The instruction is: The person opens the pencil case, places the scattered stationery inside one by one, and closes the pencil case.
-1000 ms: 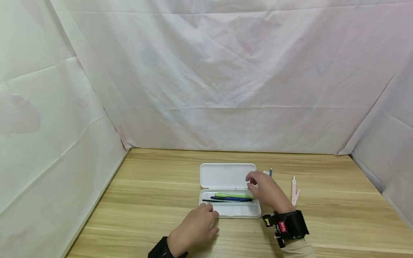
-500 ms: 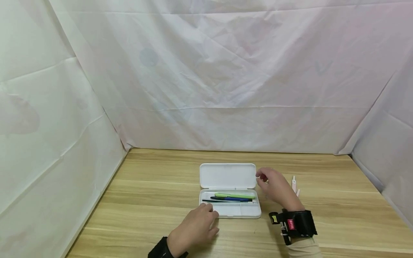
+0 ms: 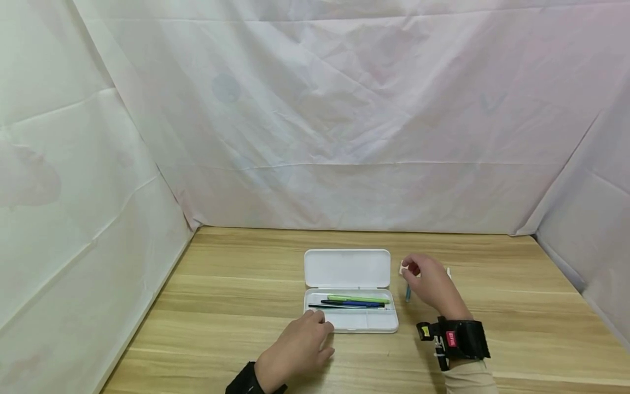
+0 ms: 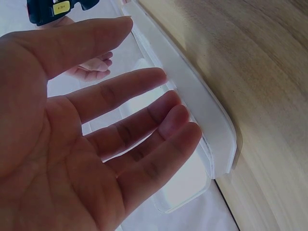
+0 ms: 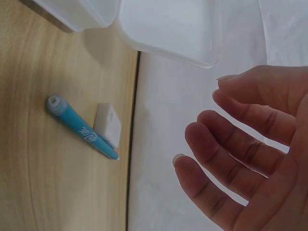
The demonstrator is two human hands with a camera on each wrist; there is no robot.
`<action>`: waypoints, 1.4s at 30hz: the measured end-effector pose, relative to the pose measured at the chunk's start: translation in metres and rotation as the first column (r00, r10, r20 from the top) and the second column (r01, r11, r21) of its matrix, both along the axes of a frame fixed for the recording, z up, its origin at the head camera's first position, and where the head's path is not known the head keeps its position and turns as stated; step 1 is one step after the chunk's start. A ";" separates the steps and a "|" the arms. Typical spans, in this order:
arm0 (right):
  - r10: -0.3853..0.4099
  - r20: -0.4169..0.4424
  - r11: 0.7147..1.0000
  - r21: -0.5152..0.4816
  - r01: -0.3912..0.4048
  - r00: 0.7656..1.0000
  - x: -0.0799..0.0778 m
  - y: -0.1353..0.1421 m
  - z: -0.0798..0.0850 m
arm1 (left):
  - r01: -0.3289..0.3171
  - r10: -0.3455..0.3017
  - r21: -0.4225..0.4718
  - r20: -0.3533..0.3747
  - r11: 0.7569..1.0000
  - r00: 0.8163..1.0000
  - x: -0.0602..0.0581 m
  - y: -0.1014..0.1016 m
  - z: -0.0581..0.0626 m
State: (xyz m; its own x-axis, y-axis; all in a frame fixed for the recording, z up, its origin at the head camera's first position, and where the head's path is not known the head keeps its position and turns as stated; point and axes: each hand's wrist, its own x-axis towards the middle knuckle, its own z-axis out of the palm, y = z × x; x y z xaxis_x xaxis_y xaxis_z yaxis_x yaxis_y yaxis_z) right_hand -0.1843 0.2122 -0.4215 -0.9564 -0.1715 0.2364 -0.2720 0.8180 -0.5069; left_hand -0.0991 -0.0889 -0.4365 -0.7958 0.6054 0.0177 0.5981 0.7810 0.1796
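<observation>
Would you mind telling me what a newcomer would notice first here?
An open white case lies mid-table, pens in its tray. The left hand rests at its near left corner. The right hand hovers open just right of it, over a blue pen and white eraser.

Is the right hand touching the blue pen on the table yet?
Apart. The right wrist view shows the right hand open with its fingers off the table, and the blue pen lying beside a white eraser with bare wood between pen and hand.
</observation>
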 end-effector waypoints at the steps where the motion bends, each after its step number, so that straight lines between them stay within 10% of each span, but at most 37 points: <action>1: -0.006 0.007 1.000 -0.004 0.006 1.000 0.000 0.000 0.000 | 0.000 0.000 0.001 -0.002 1.000 1.000 0.000 0.000 0.000; 28: -0.150 0.132 0.986 -0.053 0.158 0.980 -0.009 0.005 -0.022 | -0.003 0.003 -0.008 0.011 1.000 1.000 0.000 0.001 0.001; 42: -0.274 0.258 0.953 -0.057 0.298 0.926 -0.016 0.004 -0.035 | -0.006 0.006 -0.003 0.031 1.000 1.000 -0.001 0.001 0.001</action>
State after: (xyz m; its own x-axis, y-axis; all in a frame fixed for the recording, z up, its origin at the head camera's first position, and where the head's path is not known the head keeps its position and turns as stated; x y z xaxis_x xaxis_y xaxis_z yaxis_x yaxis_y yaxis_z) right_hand -0.2002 0.2165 -0.4561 -0.9916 0.1292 -0.0093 0.1084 0.7885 -0.6055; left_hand -0.1001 -0.0880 -0.4354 -0.7994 0.6007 -0.0086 0.5878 0.7850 0.1956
